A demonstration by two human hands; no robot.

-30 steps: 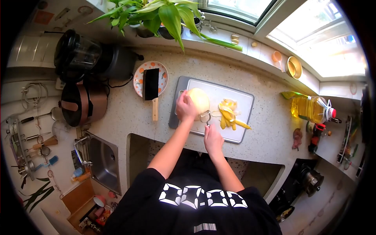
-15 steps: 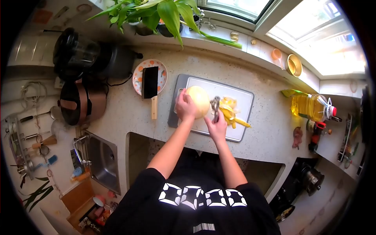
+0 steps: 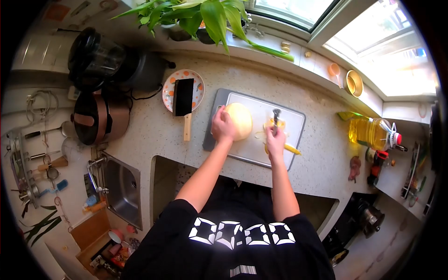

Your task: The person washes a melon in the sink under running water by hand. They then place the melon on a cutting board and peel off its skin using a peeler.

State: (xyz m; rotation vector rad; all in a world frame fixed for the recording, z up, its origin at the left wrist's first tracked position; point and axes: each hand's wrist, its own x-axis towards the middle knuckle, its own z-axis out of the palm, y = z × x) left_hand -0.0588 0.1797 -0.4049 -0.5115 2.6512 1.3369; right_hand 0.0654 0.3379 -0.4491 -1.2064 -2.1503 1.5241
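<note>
A large, round, pale yellow fruit or vegetable (image 3: 241,121) rests on the left part of a white cutting board with a grey edge (image 3: 252,156). My left hand (image 3: 223,125) holds it from its left side. My right hand (image 3: 276,141) is closed around a metal peeler (image 3: 276,118), whose head points away from me. The peeler is over the pile of yellow peels (image 3: 292,149) on the right part of the board, apart from the pale piece. My hand and the peeler hide much of the pile.
Left of the board, a cleaver (image 3: 184,100) lies across a patterned plate (image 3: 199,89). An oil bottle (image 3: 368,131) lies at the right. A rice cooker (image 3: 98,118) and sink (image 3: 123,189) are at the left. Plants (image 3: 217,21) hang over the back ledge.
My right hand has moved right with the peeler, away from the pale piece and over the peels. My left hand still holds the piece. The whole view has shifted slightly.
</note>
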